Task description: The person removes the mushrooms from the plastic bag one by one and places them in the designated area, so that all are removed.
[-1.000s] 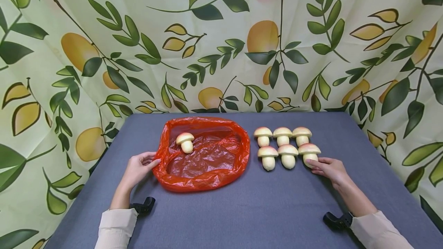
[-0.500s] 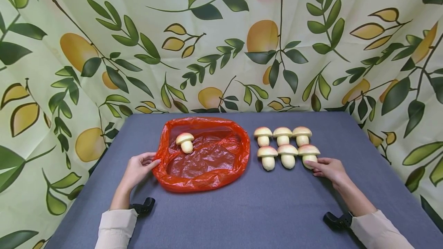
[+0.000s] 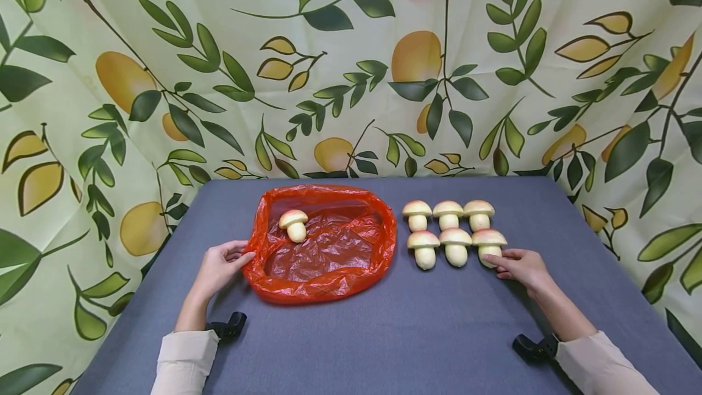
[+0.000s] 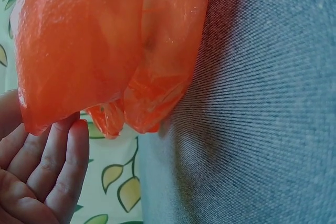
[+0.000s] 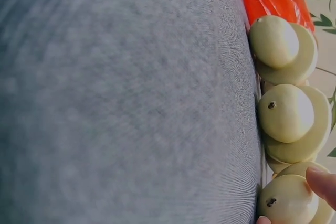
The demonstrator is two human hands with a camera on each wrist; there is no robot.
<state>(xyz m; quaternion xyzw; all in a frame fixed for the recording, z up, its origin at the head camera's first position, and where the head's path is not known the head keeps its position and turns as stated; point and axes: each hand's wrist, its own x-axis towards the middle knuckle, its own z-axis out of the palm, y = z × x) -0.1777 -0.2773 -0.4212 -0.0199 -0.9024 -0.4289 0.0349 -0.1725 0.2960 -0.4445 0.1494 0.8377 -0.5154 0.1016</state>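
Note:
My left hand [image 3: 220, 268] pinches the left edge of an open red plastic bag [image 3: 323, 290] between thumb and fingers; the left wrist view shows the thin film [image 4: 79, 51] above those fingers [image 4: 52, 163]. One toy mushroom [image 3: 294, 227] lies inside the bag. On the right, my right hand [image 3: 523, 272] holds the stem of the front-row, rightmost mushroom [image 3: 489, 238]. In the right wrist view, the thumb [image 5: 323, 184] and a fingertip stand on either side of that mushroom's stem [image 5: 286, 200].
The other mushrooms stay close together in two rows, such as the front middle one [image 3: 456, 245] and the back left one [image 3: 417, 215]. A grey-blue cloth [image 3: 373, 340] covers the table. Behind hangs a leaf-and-fruit patterned curtain [image 3: 351, 108].
The right-hand mushroom has shifted very slightly left toward its neighbour, the right fingers staying at its stem. The left hand and the bag look the same.

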